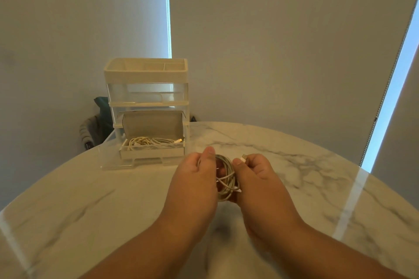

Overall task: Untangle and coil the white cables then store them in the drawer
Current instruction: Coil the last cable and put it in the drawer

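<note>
One round table point(90, 199) of glossy white marble with grey veins filled the lower half of the view. Above its middle, two hands met. The left hand point(195, 172) had its fingers curled round one coil of thin, smooth white cable point(226, 182), several round loops bunched together, with the thumb lying over the top of the coil. The right hand point(257, 173), touching the coil at its three o'clock side, pinched the cable's small squared plug point(243, 157) between thumb and forefinger, its other fingers folded in. The coil was held just above the marble, not in the drawer.

At eleven o'clock from the hands stood one boxy plastic organizer point(147, 72): an opaque cream tray with dividers on top and clear walls below. Its lowest drawer point(108, 161), clear and rectangular, was pulled out toward the person. In that drawer sat one shallow white box point(149, 154) with a grey lid standing upright at its back. A loose bundle of white cables point(149, 141) lay in the box; their number could not be counted.

At nine o'clock from the organizer, past the table's edge, a dark teal and grey garment point(99, 120) hung in soft folds. Pale matte blinds point(272, 41) covered the background, with two bright strips of daylight between them.
</note>
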A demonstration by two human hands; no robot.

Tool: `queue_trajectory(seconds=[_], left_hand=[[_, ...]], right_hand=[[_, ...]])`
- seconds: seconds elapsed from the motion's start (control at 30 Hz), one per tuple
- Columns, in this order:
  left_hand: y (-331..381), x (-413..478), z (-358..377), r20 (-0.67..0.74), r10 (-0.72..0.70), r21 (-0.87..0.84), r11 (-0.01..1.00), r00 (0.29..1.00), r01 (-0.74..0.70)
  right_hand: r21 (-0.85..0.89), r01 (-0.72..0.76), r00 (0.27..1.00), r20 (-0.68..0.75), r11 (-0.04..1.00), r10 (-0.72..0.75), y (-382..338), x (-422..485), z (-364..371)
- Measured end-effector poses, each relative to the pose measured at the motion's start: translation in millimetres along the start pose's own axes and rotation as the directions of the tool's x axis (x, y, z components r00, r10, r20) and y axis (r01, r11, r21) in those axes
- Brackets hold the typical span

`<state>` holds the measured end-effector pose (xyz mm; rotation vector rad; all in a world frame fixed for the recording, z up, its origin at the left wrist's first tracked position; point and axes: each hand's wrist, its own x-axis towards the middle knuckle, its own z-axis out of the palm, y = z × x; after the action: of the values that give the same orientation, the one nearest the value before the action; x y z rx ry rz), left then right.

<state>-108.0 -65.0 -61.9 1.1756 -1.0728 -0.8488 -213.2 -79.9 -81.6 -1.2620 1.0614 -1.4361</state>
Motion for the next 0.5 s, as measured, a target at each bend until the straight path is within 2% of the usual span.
queue_trajectory(seconds=[0.17,0.3,0.4,0.5], left_hand=[[-1.5,-4.4,6.8,0.031,0.015,0.059,0.998,0.999,-0.017],[2.5,-5.5,6.9,0.020,-0.042,-0.052,0.998,0.999,0.043],[3.6,-0.9,2.0,-0.011,-0.117,-0.125,0.986,0.993,0.115],[2.7,2.5,-0.7,-0.031,-0.183,-0.179,0.968,0.983,0.175]], right_hand=[[0.042,-0.028,1.000,-0.011,0.999,0.029,5.1,3.3,-2.5],[-0.163,0.191,0.980,0.085,0.968,-0.179,-0.9,-1.0,-7.4],[-0.293,0.225,0.956,0.252,0.929,-0.152,-1.1,-4.1,-4.9],[-0.479,0.310,0.916,0.380,0.821,-0.124,-2.7,-3.6,-4.6]])
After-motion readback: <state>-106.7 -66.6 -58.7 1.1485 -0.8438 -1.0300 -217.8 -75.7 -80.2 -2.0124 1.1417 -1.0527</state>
